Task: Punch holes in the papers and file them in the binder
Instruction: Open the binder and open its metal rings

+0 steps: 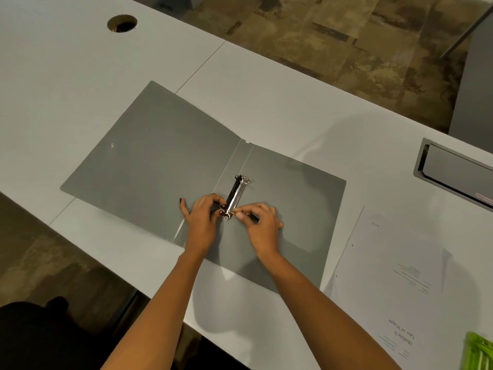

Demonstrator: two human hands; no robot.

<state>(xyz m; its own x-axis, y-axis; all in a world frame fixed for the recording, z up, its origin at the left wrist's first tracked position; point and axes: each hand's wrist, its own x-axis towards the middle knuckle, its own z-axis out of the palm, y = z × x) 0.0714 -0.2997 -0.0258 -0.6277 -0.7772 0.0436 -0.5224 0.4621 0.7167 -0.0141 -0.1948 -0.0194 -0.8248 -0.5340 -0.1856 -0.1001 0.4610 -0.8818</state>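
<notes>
A grey binder (149,161) lies open and flat on the white desk. Its metal ring mechanism (236,196) runs along the spine. My left hand (204,217) pinches the near ring from the left side, and my right hand (260,220) pinches the same ring from the right. Whether the rings are parted I cannot tell. A stack of printed papers (400,276) with two punched holes along its left edge lies to the right of the binder, apart from both hands. No hole punch shows in the view.
A round cable hole (122,23) sits at the far left of the desk (280,84). A grey recessed cable box (453,172) is at the right edge. A green object (480,353) pokes in at the bottom right corner. The desk's front edge runs diagonally below my arms.
</notes>
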